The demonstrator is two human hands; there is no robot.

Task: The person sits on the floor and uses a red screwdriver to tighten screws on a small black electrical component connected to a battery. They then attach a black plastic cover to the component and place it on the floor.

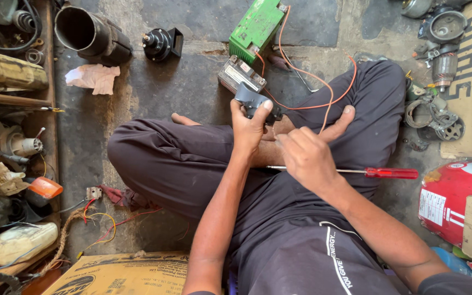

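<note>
A small dark grey electrical block (253, 101) sits above the crossed legs, clamped in the left hand (248, 131), thumb along its right side and fingers wrapped behind. It is lifted clear of the floor, probably so its underside faces the other hand; its long axis seems to run from about 10 o'clock to 4 o'clock, though the hand hides much of it. The right hand (305, 154), at 4 o'clock from the block, is bunched with fingertips pinched together near the block's lower edge; what they grip is too small to tell. An orange wire (323, 105) loops away at 2 o'clock toward the green battery (257, 25), which lies at 12 o'clock behind a small grey box (240, 74). A red-handled screwdriver (381, 172) rests across the lap at 4 o'clock, pointing left, within easy reach. A black horn (161, 43) lies at 11 o'clock on the stone floor (181, 87).
</note>
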